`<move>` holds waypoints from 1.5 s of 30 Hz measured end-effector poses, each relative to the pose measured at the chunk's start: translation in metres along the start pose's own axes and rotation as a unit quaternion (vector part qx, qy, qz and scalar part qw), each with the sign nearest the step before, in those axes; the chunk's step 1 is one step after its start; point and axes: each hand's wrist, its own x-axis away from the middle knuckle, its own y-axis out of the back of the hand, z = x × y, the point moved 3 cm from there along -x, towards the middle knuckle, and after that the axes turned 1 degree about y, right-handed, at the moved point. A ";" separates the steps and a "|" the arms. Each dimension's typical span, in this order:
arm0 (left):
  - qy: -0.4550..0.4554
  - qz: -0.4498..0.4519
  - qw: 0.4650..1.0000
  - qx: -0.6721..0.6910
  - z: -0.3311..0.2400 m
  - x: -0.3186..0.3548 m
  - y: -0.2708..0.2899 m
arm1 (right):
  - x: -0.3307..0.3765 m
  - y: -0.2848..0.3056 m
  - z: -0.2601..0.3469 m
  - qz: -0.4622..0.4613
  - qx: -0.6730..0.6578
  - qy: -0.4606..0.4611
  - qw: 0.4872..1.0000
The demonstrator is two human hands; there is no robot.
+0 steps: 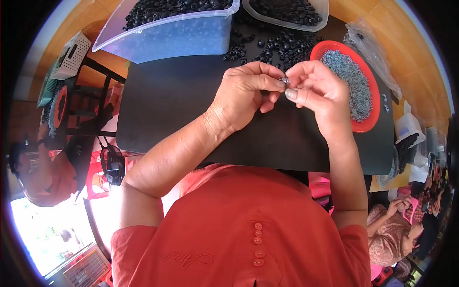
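My left hand (244, 93) is closed, its thumb and forefinger pinching a small shiny metal piece (286, 81) above the black table (191, 119). My right hand (321, 91) comes in close from the other side. Its thumb and forefinger are apart, with their tips right beside the metal piece; whether they touch it I cannot make out. Just right of that hand, a red oval tray (374, 103) holds a heap of small silvery metal parts (353, 81). Several small black parts (287, 47) lie loose on the tabletop beyond my hands.
A large clear plastic bin (186, 40) of black parts stands at the back left, and a smaller clear container (287, 26) beside it. A plastic bag (375, 57) lies behind the tray. Other people sit at far left (45, 177) and far right (389, 239).
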 end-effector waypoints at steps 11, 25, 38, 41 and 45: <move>0.088 0.035 0.992 0.082 0.006 0.001 0.001 | 0.005 -0.013 0.013 0.005 0.322 0.324 0.890; 0.087 0.054 0.992 0.072 0.005 0.001 -0.001 | 0.005 -0.008 0.002 -0.030 0.195 0.255 0.947; -0.037 -0.033 0.989 -0.138 -0.001 0.006 -0.007 | -0.001 0.000 -0.004 -0.047 0.028 0.013 0.998; -0.008 -0.027 0.986 -0.167 0.000 0.006 -0.007 | -0.002 0.003 -0.003 -0.034 -0.014 -0.010 0.999; -0.015 -0.042 0.991 -0.126 0.001 0.006 -0.007 | -0.003 0.005 -0.007 -0.028 -0.040 -0.025 0.999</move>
